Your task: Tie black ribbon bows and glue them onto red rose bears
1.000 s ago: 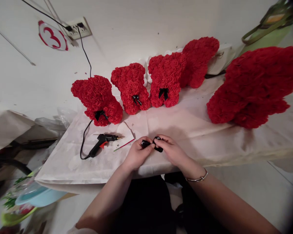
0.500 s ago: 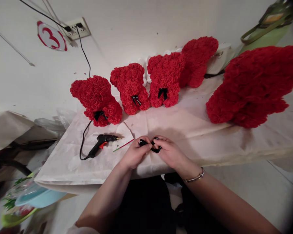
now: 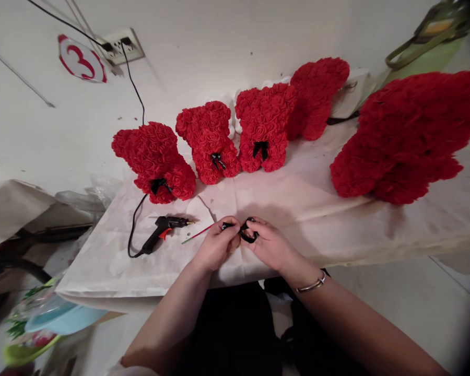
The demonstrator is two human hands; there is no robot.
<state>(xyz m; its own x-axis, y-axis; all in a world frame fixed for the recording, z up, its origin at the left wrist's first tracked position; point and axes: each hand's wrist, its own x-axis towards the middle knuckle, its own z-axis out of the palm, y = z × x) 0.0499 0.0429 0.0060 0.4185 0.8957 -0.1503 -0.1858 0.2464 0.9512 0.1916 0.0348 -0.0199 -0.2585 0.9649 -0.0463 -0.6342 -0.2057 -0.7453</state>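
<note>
Between my two hands is a black ribbon (image 3: 249, 238) with small white marks, bent into a loop. My left hand (image 3: 215, 245) pinches it on one side, and a short end sticks out over the fingers. My right hand (image 3: 272, 243) pinches the loop's other side; a bracelet circles that wrist. Both hands are above the table's front edge. Beyond them stand red rose bears, the left one (image 3: 156, 162), the middle one (image 3: 207, 136) and another (image 3: 264, 122), each with a black bow low on its front.
A black glue gun (image 3: 162, 230) lies left of my hands, its cord running to the left. Near its nozzle is a thin red-green stick (image 3: 196, 235). More red bears stand at the back (image 3: 317, 94) and right (image 3: 403, 141). A blue basin (image 3: 66, 316) sits below the table's left side.
My fingers have shifted slightly on the ribbon, and the loop between the hands shows wider now. The bears and the glue gun have stayed in place.
</note>
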